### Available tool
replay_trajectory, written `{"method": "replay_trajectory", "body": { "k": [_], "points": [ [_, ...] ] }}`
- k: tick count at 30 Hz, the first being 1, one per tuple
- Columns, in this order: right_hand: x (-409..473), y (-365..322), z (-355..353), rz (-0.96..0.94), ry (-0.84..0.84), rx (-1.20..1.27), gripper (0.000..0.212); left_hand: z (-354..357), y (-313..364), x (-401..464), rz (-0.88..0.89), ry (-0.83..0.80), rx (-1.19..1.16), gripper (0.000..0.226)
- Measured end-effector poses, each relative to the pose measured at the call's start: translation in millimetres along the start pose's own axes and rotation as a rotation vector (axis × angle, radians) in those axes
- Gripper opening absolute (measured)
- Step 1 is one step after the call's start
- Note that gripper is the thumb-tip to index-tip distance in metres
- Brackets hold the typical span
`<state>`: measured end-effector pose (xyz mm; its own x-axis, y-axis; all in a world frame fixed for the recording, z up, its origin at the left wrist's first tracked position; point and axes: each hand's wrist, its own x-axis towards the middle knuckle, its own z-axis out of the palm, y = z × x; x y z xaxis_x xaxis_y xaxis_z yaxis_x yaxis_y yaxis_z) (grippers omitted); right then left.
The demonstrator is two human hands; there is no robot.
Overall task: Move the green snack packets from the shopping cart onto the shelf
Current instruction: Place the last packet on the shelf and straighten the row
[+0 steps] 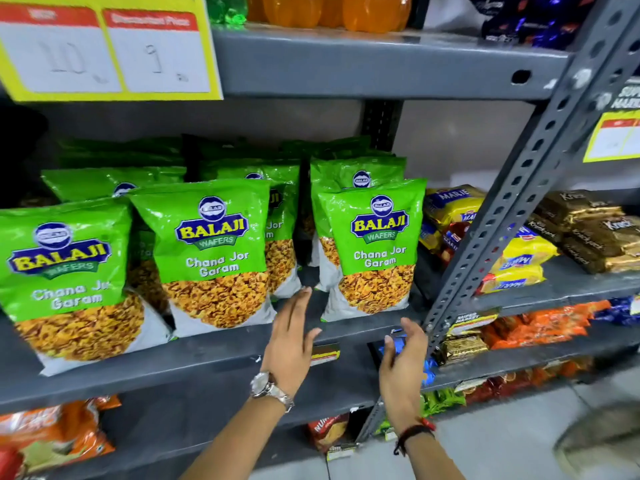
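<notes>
Several green snack packets stand upright in rows on the grey shelf [214,358]. The front ones are a left packet [65,271], a middle packet [214,251] and a right packet [374,251]. My left hand [291,344], with a wristwatch, reaches toward the gap between the middle and right packets, fingers straight and empty. My right hand [401,362], with a dark wrist thread, hovers below the right packet at the shelf's front edge, fingers spread and holding nothing. Neither hand touches a packet. The shopping cart is out of view.
A slanted grey perforated upright [512,209] rises right of the packets. Beyond it lie yellow biscuit packs [519,265] and brown packs [595,230]. A yellow price sign [107,50] hangs above left. Orange bottles [332,8] stand on the upper shelf; orange packets [52,434] fill the lower one.
</notes>
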<state>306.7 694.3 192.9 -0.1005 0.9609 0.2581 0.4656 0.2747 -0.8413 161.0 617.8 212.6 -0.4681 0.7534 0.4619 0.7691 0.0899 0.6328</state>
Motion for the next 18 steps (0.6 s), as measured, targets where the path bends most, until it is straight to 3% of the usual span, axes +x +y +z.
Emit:
{"method": "replay_trajectory", "body": {
  "k": [2,5,8,11,14,18],
  "points": [
    [-12,-12,13,-0.145,-0.034,0.005,0.023,-25,-17,-10,0.015,0.086,0.068,0.05],
    [-23,-44,35,-0.279,-0.255,0.068,0.018,-58,-42,-25,-0.057,0.24,0.112,0.054],
    [-23,-72,65,-0.346,-0.488,0.08,0.037,-79,-59,-32,-0.231,0.365,0.108,0.058],
    [-17,-89,95,-0.243,-0.641,0.119,0.064,-88,-67,-24,-0.441,0.338,0.019,0.062],
    [-19,-93,113,-0.209,-0.629,0.095,0.067,-88,-73,-16,-0.477,0.268,-0.039,0.07],
    [-20,-88,112,-0.236,-0.511,0.053,0.057,-83,-70,-10,-0.523,0.297,-0.058,0.063]
  ]
}}
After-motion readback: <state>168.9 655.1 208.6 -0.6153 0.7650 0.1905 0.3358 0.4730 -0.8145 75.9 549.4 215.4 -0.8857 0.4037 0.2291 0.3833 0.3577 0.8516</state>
